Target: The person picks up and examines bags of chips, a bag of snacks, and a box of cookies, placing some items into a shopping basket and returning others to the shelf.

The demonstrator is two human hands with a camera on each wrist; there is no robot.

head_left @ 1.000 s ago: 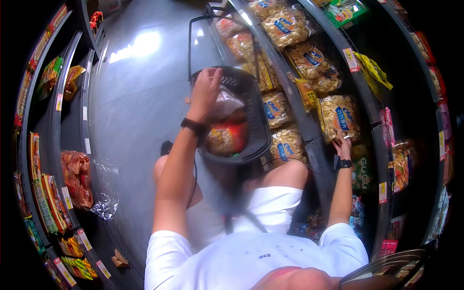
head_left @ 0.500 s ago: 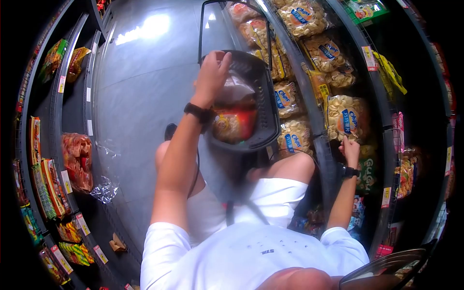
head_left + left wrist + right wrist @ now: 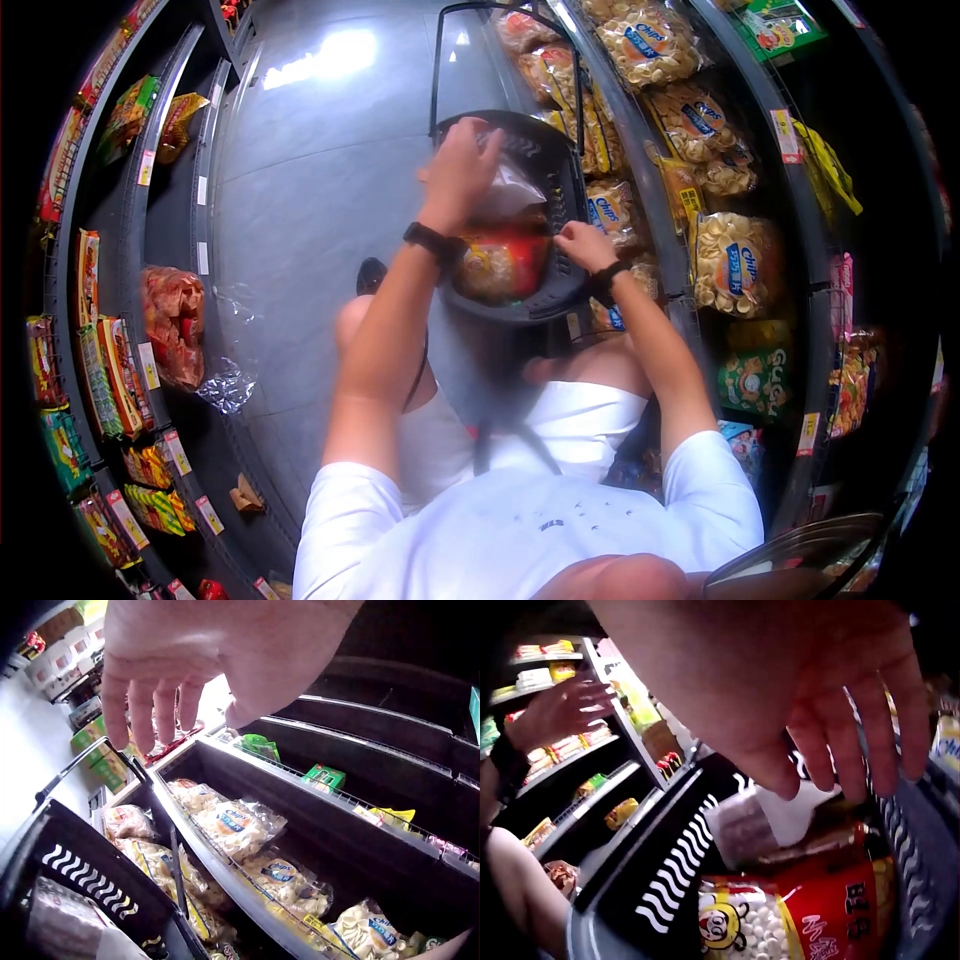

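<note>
A black shopping basket (image 3: 530, 313) stands in front of my knees, its handle raised. Inside lie a red and clear bag of small white pieces (image 3: 825, 900) and a white package (image 3: 780, 814). My left hand (image 3: 462, 172) hovers over the basket's far left part. In the left wrist view its fingers hang fairly straight and hold nothing. My right hand (image 3: 588, 247) is above the right rim. Its loosely extended fingers reach down over the contents in the right wrist view, with nothing held. A bag of chips (image 3: 735, 265) sits on the shelf to the right.
More chip bags (image 3: 690, 120) fill the right-hand shelves, whose front edges run close beside the basket. Opposite, across the grey floor (image 3: 310, 180), another shelf holds snack packets (image 3: 115, 375) and a reddish bag (image 3: 172, 325). A green bag (image 3: 755, 380) lies low on the right.
My right hand has left the chips bag on the shelf and come leftward over the basket's right rim. The chips bag stays on the shelf. My left hand remains over the basket.
</note>
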